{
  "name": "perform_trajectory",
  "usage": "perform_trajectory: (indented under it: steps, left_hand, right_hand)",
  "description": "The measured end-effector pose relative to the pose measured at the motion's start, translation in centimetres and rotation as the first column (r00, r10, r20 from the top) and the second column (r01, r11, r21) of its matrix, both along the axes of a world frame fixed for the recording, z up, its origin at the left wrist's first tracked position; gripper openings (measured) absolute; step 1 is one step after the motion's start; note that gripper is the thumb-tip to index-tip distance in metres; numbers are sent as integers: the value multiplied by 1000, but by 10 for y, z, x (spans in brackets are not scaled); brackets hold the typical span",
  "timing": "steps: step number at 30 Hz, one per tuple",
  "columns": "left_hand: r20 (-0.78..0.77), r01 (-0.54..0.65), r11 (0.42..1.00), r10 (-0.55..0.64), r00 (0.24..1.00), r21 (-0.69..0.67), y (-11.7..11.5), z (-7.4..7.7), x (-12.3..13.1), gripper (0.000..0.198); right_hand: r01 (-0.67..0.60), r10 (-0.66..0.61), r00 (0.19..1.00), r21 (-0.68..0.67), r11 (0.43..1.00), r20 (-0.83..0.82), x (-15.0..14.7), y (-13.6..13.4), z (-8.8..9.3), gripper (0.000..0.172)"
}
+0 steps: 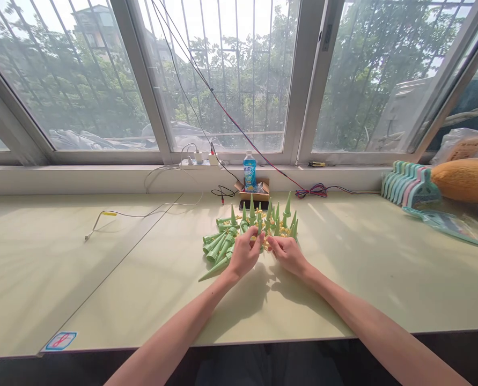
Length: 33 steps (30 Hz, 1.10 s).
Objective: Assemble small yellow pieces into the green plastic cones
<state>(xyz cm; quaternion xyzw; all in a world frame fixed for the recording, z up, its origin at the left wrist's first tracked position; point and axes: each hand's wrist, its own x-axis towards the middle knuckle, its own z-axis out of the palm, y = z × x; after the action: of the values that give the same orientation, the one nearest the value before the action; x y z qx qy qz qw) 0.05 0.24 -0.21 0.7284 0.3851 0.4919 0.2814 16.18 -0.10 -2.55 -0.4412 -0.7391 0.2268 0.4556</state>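
Note:
My left hand is closed around a green cone-shaped plastic spike, its pointed end up. Close beside it, my right hand has its fingertips pinched together near the spike's lower end. What they hold is too small to make out, though yellow bits show close by. Around both hands lies a group of similar green spikes. Those at the left lie on their sides, with ribbed caps; several at the back stand point up, such as a tall upright spike. Small yellow pieces are scattered among them.
Behind the spikes are a dark flat phone-like object, a small cardboard box and a blue-labelled bottle. Cables lie at the back. Pastel plastic pieces stand at the right. The table's front edge is near me.

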Motion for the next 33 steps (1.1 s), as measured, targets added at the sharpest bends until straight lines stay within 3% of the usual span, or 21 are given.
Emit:
perform_trajectory:
  steps: [4, 7, 21, 23, 28, 33]
  left_hand:
    - [9, -35, 999, 35, 999, -7, 0, 0, -1, 33]
    - [3, -49, 999, 49, 999, -14, 1, 0, -1, 33]
    - [-43, -38, 999, 39, 998, 22, 0, -1, 0, 34]
    - [-37, -46, 999, 47, 998, 21, 1, -2, 0, 33]
    - [-18, -67, 998, 68, 998, 9, 2, -2, -1, 31]
    - [-42, -50, 999, 51, 998, 16, 2, -4, -2, 31]
  right_hand:
    - [-33, 33, 999, -5, 999, -19, 0, -3, 3, 31]
    - [-90, 90, 996, 1, 996, -27, 1, -3, 2, 24]
    - [-75, 75, 997, -28, 997, 18, 0, -2, 2, 49]
    - [-58, 58, 998, -27, 998, 15, 0, -2, 1, 46]
    - [-67, 67, 998, -1, 998, 3, 1, -2, 1, 21]
    - [-107, 106, 994, 10, 994, 6, 2, -1, -2, 26]
